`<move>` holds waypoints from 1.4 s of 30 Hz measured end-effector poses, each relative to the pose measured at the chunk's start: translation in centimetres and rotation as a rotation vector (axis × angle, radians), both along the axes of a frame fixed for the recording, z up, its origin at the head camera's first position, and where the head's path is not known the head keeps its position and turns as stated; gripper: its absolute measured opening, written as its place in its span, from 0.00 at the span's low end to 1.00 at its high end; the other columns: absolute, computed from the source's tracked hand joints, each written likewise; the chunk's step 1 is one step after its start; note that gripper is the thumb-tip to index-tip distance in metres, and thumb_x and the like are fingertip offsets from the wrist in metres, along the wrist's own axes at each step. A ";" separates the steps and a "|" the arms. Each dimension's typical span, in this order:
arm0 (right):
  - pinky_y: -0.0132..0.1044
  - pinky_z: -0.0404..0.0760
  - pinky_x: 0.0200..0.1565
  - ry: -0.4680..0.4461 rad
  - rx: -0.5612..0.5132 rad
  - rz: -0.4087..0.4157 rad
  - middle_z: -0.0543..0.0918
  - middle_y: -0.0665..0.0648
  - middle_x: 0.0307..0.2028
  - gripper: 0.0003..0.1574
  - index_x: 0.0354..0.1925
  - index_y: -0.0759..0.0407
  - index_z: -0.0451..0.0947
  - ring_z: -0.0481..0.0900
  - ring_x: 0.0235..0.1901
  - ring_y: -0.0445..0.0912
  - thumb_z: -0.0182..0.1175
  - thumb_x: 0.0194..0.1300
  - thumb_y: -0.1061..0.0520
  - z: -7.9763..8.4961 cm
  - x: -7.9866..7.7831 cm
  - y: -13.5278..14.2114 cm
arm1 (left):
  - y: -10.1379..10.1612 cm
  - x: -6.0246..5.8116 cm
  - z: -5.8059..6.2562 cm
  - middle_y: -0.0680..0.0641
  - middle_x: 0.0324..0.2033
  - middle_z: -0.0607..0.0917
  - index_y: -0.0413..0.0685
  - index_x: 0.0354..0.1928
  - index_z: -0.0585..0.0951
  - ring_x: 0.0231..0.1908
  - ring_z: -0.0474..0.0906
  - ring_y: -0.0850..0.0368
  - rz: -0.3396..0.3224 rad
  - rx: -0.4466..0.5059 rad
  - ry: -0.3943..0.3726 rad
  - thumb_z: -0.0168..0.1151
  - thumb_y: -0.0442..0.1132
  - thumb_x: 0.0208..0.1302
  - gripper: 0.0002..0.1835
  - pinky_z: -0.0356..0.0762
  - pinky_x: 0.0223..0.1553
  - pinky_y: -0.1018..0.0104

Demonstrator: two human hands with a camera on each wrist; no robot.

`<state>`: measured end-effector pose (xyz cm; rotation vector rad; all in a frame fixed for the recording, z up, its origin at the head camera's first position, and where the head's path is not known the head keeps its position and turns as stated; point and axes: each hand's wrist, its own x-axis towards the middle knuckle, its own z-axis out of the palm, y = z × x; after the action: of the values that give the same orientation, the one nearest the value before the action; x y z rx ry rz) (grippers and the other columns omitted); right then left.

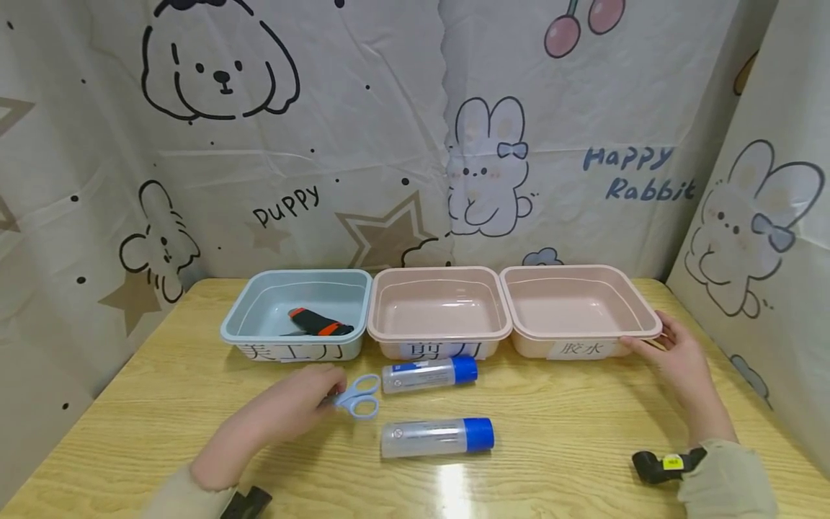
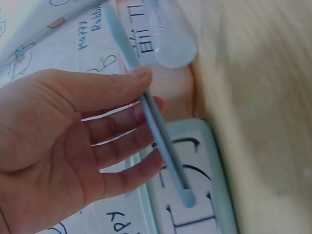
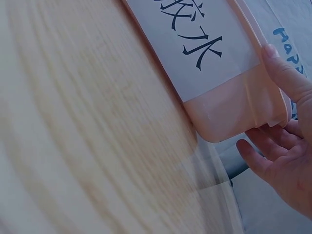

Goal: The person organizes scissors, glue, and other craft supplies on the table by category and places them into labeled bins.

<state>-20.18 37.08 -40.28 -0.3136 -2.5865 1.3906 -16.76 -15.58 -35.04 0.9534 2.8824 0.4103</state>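
Note:
My left hand (image 1: 305,400) pinches a pair of light blue scissors (image 1: 360,398) by the blade end, handle loops pointing right above the table. In the left wrist view, the scissors (image 2: 158,131) appear edge-on between thumb and fingertips. My right hand (image 1: 681,364) grips the front right corner of the right pink bin (image 1: 577,330), thumb on the rim. The right wrist view shows the fingers under that bin's rim (image 3: 229,107), beside its wall. Two clear glue bottles with blue caps lie right of the scissors, a farther one (image 1: 421,375) and a nearer one (image 1: 434,437).
A light blue bin (image 1: 298,339) at the left holds a black and orange utility knife (image 1: 319,322). Between it and the right bin stands another pink bin (image 1: 441,330). All three carry white labels on the wooden table (image 1: 551,432). A printed curtain (image 1: 389,130) hangs behind.

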 end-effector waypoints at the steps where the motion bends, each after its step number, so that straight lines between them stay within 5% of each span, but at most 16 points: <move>1: 0.15 0.69 0.43 0.001 -0.003 -0.002 0.53 0.70 0.67 0.58 0.70 0.62 0.39 0.56 0.63 0.60 0.62 0.56 0.43 0.0 0.0 0.0 | 0.3 -0.1 0.1 0.57 0.27 0.74 0.50 0.31 0.74 0.29 0.68 0.64 -0.001 0.005 0.018 0.64 0.32 0.53 0.08 0.71 0.32 0.67; 10: 0.13 0.68 0.40 0.007 0.005 -0.003 0.55 0.70 0.66 0.58 0.70 0.62 0.40 0.58 0.62 0.59 0.62 0.56 0.43 -0.1 -0.1 0.0 | 3.3 -1.8 1.3 0.55 0.34 0.77 0.50 0.38 0.77 0.33 0.72 0.64 -0.036 0.063 0.111 0.64 0.36 0.55 0.09 0.74 0.36 0.69; 22: 0.13 0.69 0.39 0.005 -0.010 -0.001 0.53 0.71 0.66 0.58 0.70 0.62 0.40 0.58 0.62 0.55 0.62 0.56 0.44 0.0 0.0 0.4 | 8.3 -5.3 2.8 0.52 0.37 0.79 0.48 0.41 0.80 0.38 0.75 0.60 0.009 0.150 0.191 0.63 0.39 0.57 0.09 0.76 0.43 0.67; 34: 0.13 0.68 0.39 0.014 0.010 0.005 0.55 0.71 0.65 0.56 0.70 0.63 0.41 0.60 0.62 0.56 0.61 0.57 0.44 -0.1 0.3 0.5 | 12.2 -9.3 0.5 0.51 0.38 0.82 0.49 0.41 0.84 0.41 0.76 0.59 0.111 0.233 0.156 0.64 0.40 0.56 0.11 0.75 0.45 0.66; 42: 0.13 0.68 0.40 0.023 0.001 0.017 0.55 0.71 0.65 0.56 0.70 0.63 0.41 0.59 0.62 0.57 0.61 0.57 0.44 0.0 0.1 0.3 | 14.1 -10.8 -0.7 0.50 0.36 0.83 0.47 0.39 0.85 0.37 0.77 0.60 0.148 0.238 0.099 0.65 0.39 0.55 0.10 0.75 0.41 0.67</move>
<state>-20.05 37.38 -40.29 -0.2740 -2.5775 1.3897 -27.59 -1.52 -35.73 0.8123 3.0561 0.7529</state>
